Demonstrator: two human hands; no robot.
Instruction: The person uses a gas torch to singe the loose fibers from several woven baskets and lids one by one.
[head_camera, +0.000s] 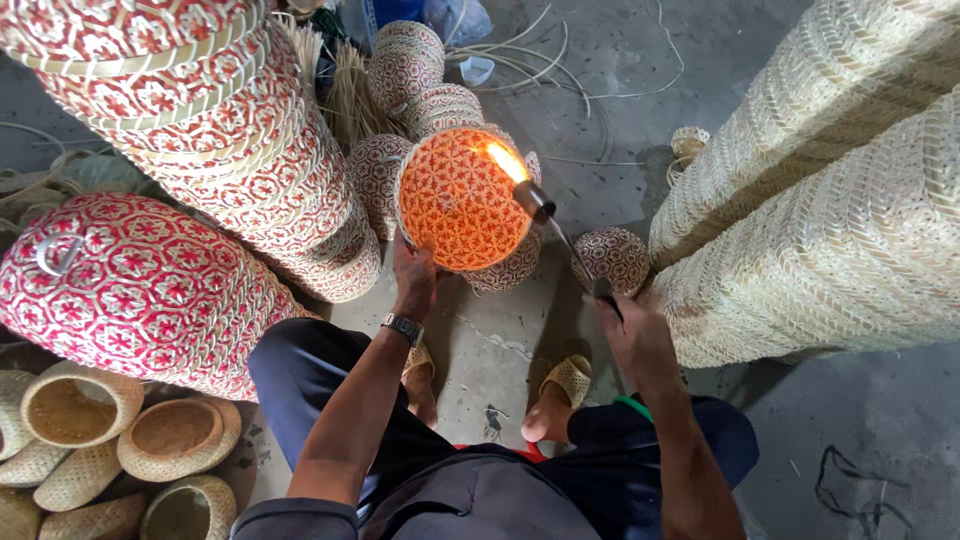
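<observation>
My left hand (413, 277) grips the lower rim of a round red-and-cream woven basket (460, 200), held up with its patterned face lit orange. My right hand (628, 330) holds the handle of a gas torch (560, 230). Its nozzle points at the basket's upper right and a yellow flame (507, 161) licks the weave. I sit with my sandalled feet on the concrete floor (500, 350) below the basket.
Stacks of red-patterned woven baskets (200, 120) fill the left. A large one (130, 285) lies on its side. Plain cream baskets (830, 200) rise on the right. Small natural baskets (150, 450) sit bottom left. More small red ones (612, 258) stand behind the torch.
</observation>
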